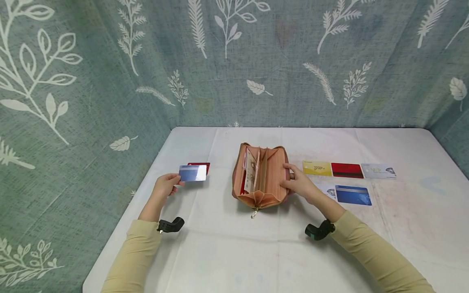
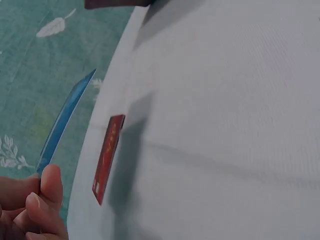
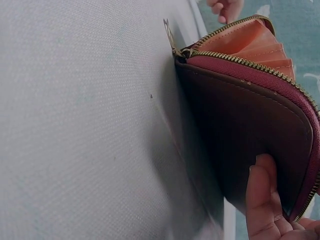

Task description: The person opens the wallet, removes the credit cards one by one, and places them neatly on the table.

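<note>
My left hand (image 1: pixel 167 186) pinches a blue card (image 1: pixel 192 173) by its left edge, and the card hangs above a red card (image 1: pixel 199 164) on the table. In the left wrist view the blue card (image 2: pixel 65 120) appears nearly edge-on, apart from the red card (image 2: pixel 108 159). At the middle stands a zip wallet (image 1: pixel 275 171), unzipped and spread, with cards and a printed paper in its left pockets. My right hand (image 1: pixel 302 185) grips its right side. The right wrist view shows fingers (image 3: pixel 264 195) against the wallet's dark outer face (image 3: pixel 245 130).
Right of the wallet lie a yellow card (image 1: pixel 316 167), a red striped card (image 1: pixel 347 170) and a silver VIP card (image 1: pixel 378 171) in a row. Below are a blue card (image 1: pixel 353 195) and a pale card (image 1: pixel 328 190), partly hidden by my right arm. Patterned curtain surrounds the white table (image 1: pixel 234 252).
</note>
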Motion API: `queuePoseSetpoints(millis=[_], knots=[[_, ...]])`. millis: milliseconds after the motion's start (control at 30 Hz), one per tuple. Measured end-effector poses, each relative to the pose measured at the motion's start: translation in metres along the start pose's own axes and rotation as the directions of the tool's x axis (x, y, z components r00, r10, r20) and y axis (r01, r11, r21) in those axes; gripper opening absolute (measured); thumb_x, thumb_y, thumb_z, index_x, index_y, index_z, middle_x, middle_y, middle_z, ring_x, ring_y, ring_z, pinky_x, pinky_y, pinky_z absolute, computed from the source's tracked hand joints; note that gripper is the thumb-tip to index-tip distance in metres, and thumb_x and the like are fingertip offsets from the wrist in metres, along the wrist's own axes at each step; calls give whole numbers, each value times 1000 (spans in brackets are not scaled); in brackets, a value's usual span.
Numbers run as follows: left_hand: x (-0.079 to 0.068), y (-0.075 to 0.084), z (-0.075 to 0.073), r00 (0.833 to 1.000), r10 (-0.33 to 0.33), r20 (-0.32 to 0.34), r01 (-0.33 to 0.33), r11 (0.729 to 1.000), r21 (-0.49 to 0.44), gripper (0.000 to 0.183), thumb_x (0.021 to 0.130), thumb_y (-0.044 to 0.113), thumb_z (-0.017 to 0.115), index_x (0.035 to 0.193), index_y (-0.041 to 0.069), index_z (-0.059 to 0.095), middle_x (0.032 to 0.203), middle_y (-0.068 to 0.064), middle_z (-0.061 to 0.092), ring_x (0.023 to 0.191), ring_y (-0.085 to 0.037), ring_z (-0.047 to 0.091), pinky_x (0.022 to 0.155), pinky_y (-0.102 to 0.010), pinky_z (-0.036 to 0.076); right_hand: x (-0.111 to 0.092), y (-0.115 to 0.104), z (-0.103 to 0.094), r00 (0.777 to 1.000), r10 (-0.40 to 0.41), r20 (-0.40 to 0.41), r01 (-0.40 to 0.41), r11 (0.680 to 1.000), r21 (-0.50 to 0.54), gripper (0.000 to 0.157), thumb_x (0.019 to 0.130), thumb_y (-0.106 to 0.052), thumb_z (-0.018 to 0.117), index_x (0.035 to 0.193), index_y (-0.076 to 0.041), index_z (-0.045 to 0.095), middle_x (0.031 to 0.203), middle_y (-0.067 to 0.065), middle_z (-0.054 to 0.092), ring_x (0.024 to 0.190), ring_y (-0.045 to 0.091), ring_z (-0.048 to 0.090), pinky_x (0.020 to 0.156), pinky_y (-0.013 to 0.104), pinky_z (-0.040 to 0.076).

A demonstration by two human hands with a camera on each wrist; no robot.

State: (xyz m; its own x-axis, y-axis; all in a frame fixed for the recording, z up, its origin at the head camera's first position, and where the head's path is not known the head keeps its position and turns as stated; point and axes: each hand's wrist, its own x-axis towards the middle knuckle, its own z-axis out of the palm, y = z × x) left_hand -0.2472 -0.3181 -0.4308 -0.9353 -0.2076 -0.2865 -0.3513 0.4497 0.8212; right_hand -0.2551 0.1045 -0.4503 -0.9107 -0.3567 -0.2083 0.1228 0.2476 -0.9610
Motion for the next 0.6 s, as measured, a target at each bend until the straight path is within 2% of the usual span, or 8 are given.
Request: queuePoseSetpoints(millis=[267,600], knots=[[8,-13,3,1000,-17,14,15,995,101,36,95,14,45,119,-12,49,64,11,59,50,-4,43,48,-21,36,0,0,0,1000,6,-5,-6,1000,3,68,88,-9,56,144,-6,18,118,29,51,75,12,60,63,27,49],[14,-26,7,991,-135,-17,136,979,155,34,94,15,45,118,-9,49,64,6,60,50,-7,43,51,-23,38,0,0,0,1000,12,-1,-12,1000,9,68,88,-8,55,144,-5,17,118,29,50,75,12,60,63,27,50]])
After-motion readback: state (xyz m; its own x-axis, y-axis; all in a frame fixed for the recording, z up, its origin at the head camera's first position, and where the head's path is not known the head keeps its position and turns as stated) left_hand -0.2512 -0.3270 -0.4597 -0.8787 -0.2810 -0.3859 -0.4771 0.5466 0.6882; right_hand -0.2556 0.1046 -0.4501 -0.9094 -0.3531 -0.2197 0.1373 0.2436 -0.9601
